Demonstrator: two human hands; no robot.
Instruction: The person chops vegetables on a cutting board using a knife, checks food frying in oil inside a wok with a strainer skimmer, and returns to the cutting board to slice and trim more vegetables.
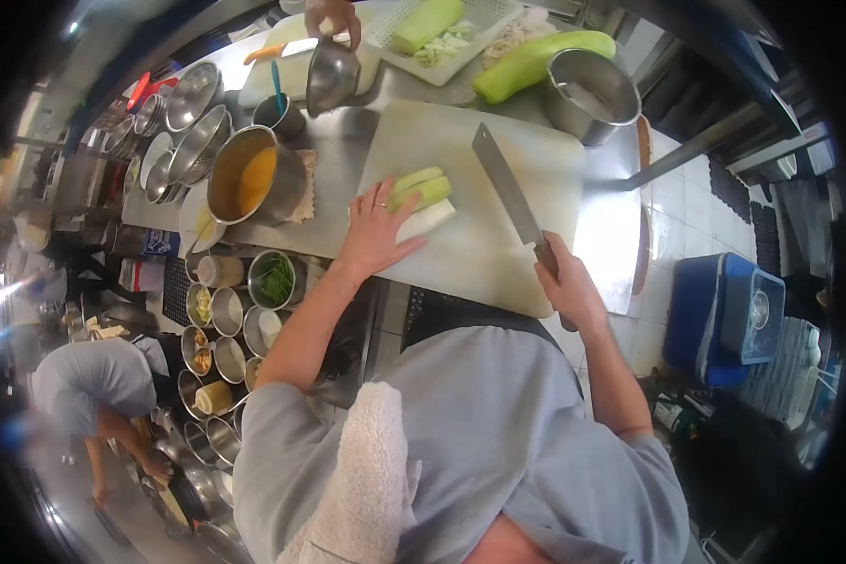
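Observation:
My right hand (570,282) is wrapped round the handle of a cleaver (508,183), whose broad blade points away from me over the white cutting board (498,273). On the board, left of the blade, lie several lengths of peeled pale green gourd (425,195) side by side. My left hand (378,230) rests at their near left end, fingers spread, with fingertips touching the pieces. The blade is apart from the gourd.
Across the table, another person's hand (333,17) is at a metal bowl (333,77). A whole gourd (545,64) and a steel pot (592,94) stand beyond the board. Left is a pot of orange liquid (257,179). A co-worker (99,381) bends at lower left.

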